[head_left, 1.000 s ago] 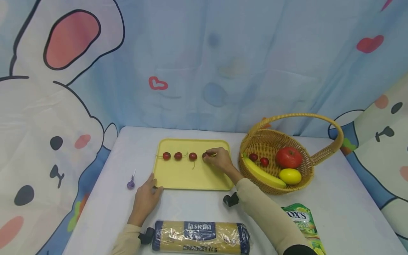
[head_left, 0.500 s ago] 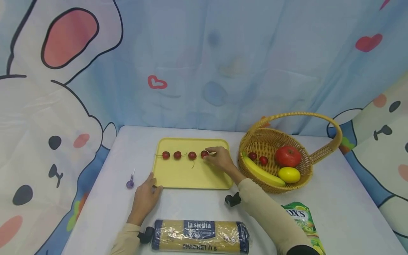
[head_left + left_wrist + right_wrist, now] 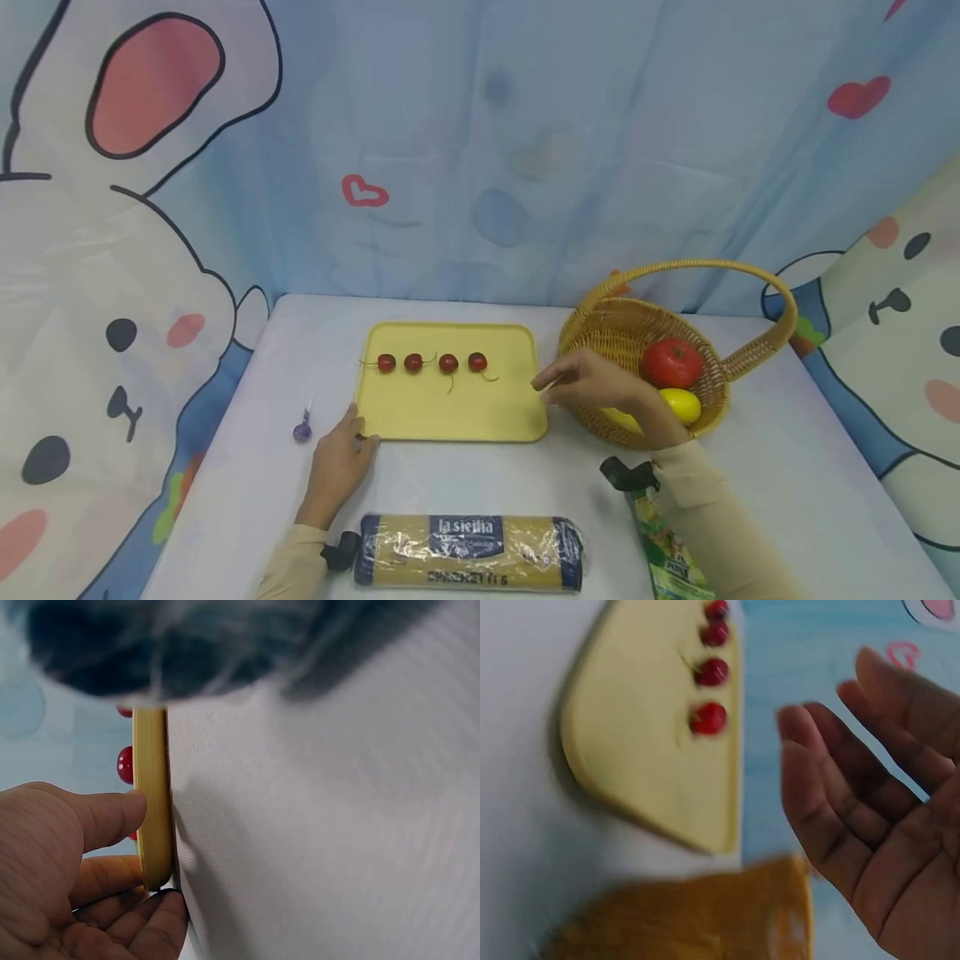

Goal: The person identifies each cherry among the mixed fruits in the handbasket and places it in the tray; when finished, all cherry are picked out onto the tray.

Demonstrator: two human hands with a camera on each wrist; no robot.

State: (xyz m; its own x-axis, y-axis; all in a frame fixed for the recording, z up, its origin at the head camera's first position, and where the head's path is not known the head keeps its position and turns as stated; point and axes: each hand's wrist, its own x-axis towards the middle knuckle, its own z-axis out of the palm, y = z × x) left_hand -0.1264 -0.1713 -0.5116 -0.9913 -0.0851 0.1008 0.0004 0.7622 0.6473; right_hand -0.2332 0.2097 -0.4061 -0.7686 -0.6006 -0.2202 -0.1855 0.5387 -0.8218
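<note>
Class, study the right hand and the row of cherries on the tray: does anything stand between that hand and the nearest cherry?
Nothing visible does. From the right hand to the nearest cherry, only the tray's low edge and bare surface intervene; the basket isn't between them.

Up top, the head view faces forward and down across the table (image 3: pixel 465 479), curtain (image 3: pixel 450 100) at 12 o'clock! Left wrist view, low, close, sideways: tray (image 3: pixel 154 795) edge-on, left hand (image 3: pixel 56 877) at 8. Right wrist view, near, has basket (image 3: pixel 682 922) at 6. All 3 share tray, cherries (image 3: pixel 708 718).
</note>
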